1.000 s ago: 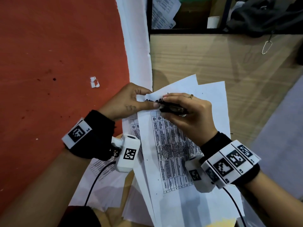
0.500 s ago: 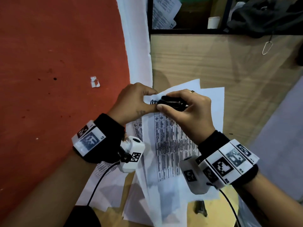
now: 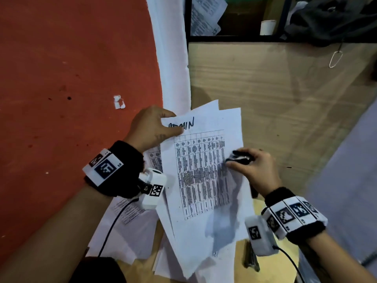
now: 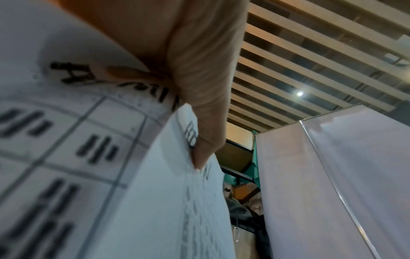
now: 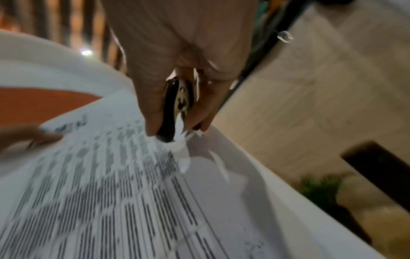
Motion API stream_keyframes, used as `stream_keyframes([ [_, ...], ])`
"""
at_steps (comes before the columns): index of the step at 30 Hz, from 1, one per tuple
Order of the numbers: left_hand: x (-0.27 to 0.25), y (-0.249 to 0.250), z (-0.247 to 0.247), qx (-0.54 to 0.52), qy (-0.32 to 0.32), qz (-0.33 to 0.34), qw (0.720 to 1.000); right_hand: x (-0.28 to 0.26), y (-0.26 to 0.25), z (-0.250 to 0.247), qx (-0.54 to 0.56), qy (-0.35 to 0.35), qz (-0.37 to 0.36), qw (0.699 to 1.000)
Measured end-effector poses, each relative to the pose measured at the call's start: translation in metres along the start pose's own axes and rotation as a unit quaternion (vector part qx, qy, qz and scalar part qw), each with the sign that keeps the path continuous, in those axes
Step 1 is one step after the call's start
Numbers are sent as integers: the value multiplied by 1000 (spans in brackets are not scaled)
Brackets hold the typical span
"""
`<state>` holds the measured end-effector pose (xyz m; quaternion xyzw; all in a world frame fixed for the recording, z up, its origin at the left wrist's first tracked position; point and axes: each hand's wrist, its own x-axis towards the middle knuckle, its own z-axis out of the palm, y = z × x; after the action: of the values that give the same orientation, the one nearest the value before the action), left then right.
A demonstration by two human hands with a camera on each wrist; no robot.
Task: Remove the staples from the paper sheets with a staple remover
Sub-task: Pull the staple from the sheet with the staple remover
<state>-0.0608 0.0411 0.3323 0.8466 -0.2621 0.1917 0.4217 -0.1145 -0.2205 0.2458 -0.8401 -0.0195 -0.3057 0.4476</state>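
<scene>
A stack of white paper sheets (image 3: 202, 172) printed with a table and hand-lettered at the top is held up over the desk. My left hand (image 3: 152, 127) pinches the sheets' top left corner, thumb on the front; the left wrist view shows the thumb (image 4: 199, 108) on the paper (image 4: 66, 140). My right hand (image 3: 253, 166) grips a black staple remover (image 3: 239, 158) at the sheets' right edge. In the right wrist view the staple remover (image 5: 177, 106) sits between thumb and fingers with its jaws closed, over the printed paper (image 5: 111, 192).
More loose printed sheets (image 3: 126, 217) lie under the held stack on the wooden desk (image 3: 275, 103). A red wall panel (image 3: 71, 78) is at the left with a torn paper scrap (image 3: 119, 102). A dark object (image 3: 252, 256) lies on the desk near my right wrist.
My right hand has pulled the staple remover away from the sheets' top left corner, down and to the right. The left hand still pinches that corner, and the lettering there is now uncovered.
</scene>
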Motion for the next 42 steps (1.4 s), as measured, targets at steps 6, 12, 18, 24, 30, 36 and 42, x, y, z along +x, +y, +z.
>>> stream_keyframes([
  [6,15,-18,-9,-55,-91,-10,994,15,29,4,287,-183,189,921],
  [12,28,-32,0,-106,-202,-18,974,22,33,20,316,-276,211,883],
  [18,38,-68,14,-155,-37,-53,986,28,42,27,340,-207,214,892],
  [24,-10,-115,57,-295,-25,-202,933,31,52,35,429,-165,242,855],
  [30,-33,-153,76,-260,36,-236,936,20,61,62,419,-137,305,844],
  [36,-37,-238,25,-113,88,-290,946,-26,137,87,375,-58,430,819],
  [42,-62,-327,33,-11,4,-369,929,-90,200,114,268,-114,540,790],
])
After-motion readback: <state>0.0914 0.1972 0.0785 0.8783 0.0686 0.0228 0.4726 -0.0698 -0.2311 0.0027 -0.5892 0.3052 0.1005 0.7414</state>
